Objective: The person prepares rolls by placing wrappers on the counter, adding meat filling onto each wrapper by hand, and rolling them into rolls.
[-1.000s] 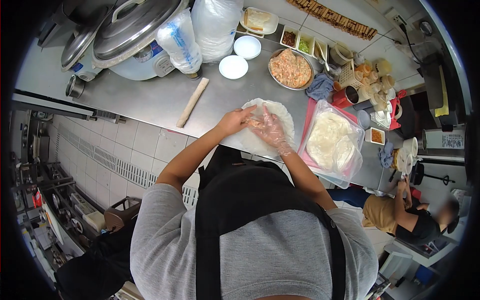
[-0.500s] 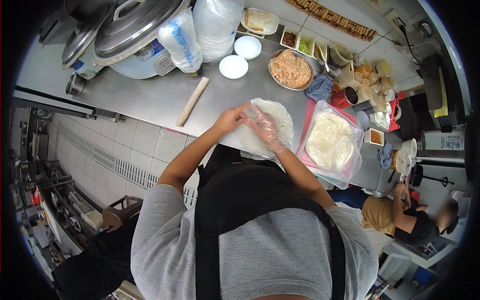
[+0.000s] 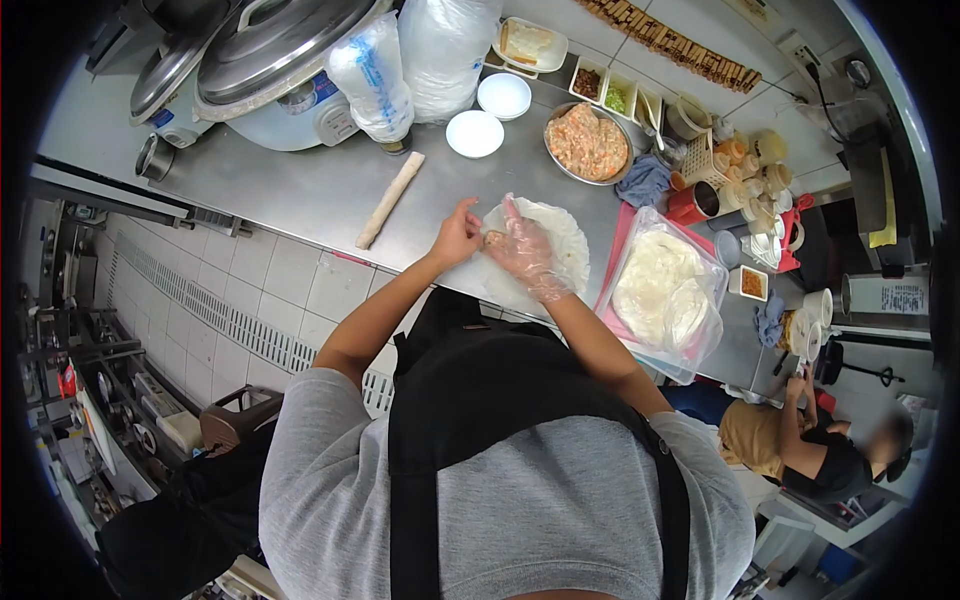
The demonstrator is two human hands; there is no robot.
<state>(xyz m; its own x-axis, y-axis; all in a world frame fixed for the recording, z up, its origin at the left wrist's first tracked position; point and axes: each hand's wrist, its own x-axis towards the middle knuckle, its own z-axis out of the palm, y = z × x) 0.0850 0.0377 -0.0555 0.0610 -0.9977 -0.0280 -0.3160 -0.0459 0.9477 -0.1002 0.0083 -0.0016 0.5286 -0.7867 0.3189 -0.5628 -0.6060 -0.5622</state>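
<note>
My left hand (image 3: 458, 234), bare, is just off the left edge of a thin round white sheet (image 3: 568, 238) on the steel counter. Its fingers are apart and nothing shows in them. My right hand (image 3: 525, 252), in a clear plastic glove, lies over the sheet with its thumb stretched up and its other fingers curled. Something small and brownish shows at those curled fingertips, too small to name. A metal bowl of orange-pink minced filling (image 3: 588, 143) stands behind the sheet. To the right is a plastic-lined tray of white dough (image 3: 655, 285).
A rolling pin (image 3: 391, 200) lies at left. Two white bowls (image 3: 475, 134), plastic-wrapped stacks (image 3: 370, 80) and a large lidded cooker (image 3: 280, 60) stand behind. Small containers and a red mug (image 3: 692, 203) are at right. Another person (image 3: 800, 440) works at far right.
My left hand has drawn slightly away from my right hand, its fingers spreading. My right hand's fingers have curled more over the sheet. The orange filling between my hands no longer shows clearly.
</note>
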